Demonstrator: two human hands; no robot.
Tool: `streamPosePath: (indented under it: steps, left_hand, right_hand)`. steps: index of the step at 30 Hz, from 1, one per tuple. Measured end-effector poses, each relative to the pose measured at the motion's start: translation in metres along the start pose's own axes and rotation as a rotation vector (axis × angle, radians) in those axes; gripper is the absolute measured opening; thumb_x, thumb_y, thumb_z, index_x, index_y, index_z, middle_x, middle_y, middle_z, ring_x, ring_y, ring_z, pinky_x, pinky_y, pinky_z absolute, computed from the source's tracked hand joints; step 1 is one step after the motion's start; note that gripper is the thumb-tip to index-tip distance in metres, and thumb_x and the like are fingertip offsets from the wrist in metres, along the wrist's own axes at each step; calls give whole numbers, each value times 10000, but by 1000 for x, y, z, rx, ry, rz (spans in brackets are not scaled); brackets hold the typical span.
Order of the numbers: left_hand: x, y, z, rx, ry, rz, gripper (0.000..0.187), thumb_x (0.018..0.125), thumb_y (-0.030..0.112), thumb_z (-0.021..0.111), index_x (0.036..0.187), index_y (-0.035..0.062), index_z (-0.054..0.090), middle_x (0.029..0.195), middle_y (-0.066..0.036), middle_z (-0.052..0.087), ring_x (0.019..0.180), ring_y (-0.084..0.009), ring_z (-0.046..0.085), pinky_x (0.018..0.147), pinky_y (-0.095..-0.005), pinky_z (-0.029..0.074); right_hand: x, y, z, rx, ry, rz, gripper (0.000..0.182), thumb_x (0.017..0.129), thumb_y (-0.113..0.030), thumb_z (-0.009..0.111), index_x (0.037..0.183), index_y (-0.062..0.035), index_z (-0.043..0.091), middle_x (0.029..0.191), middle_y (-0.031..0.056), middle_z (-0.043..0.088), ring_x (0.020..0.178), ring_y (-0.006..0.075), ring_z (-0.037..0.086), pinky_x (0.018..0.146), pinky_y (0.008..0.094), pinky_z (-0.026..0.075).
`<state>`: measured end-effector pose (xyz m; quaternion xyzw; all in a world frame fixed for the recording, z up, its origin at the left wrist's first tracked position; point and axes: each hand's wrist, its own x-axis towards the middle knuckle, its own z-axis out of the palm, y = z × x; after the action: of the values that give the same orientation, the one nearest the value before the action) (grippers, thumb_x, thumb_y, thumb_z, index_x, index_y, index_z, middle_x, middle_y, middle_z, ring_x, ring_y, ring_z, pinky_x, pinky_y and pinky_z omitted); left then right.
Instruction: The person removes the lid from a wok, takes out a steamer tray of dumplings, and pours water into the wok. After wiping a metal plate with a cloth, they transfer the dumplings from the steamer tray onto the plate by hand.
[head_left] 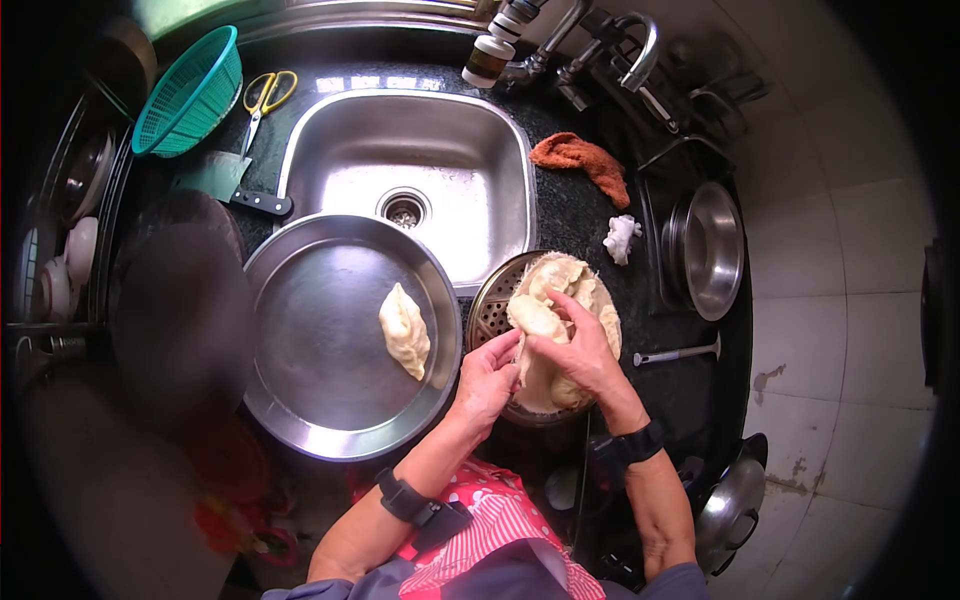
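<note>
A large pale dumpling (537, 318) is between the thumb and fingers of my right hand (588, 352), over a round perforated steamer tray (489, 314). My left hand (487, 378) has its fingertips pinched together at the left edge of the cloth (540, 392) lining that tray. Several more dumplings lie on the cloth, partly hidden by my right hand. To the left, a wide steel pan (325, 335) holds a single dumpling (404, 332), lying on its right side and touched by neither hand.
Behind the pan is a steel sink (455, 160). A cleaver (262, 203), yellow-handled scissors (262, 100) and a green basket (190, 95) lie to the left. Right of the sink are an orange cloth (580, 163), a white wad (622, 238) and steel bowls (714, 250).
</note>
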<state>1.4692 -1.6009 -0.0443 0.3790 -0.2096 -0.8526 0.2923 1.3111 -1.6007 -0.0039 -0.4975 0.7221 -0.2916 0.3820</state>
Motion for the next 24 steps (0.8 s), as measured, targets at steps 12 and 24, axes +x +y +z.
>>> streamPosePath:
  steps: [12,24]
  left_hand:
    - [10,-43,-6,170,214,83,566,780,-130,430,1338,-42,461,1121,-112,652,866,-105,623,640,-205,482]
    - [-5,-44,-1,309,355,159,520,781,-27,473,1300,-34,508,1140,-212,638,1035,-267,636,902,-331,476]
  right_hand:
    - [28,-10,-36,74,-182,164,341,866,-150,523,1146,4,641,965,91,660,749,156,654,637,254,556]
    - [36,-53,-85,225,-234,171,347,873,-120,524,1135,90,612,996,131,659,827,191,657,678,319,589]
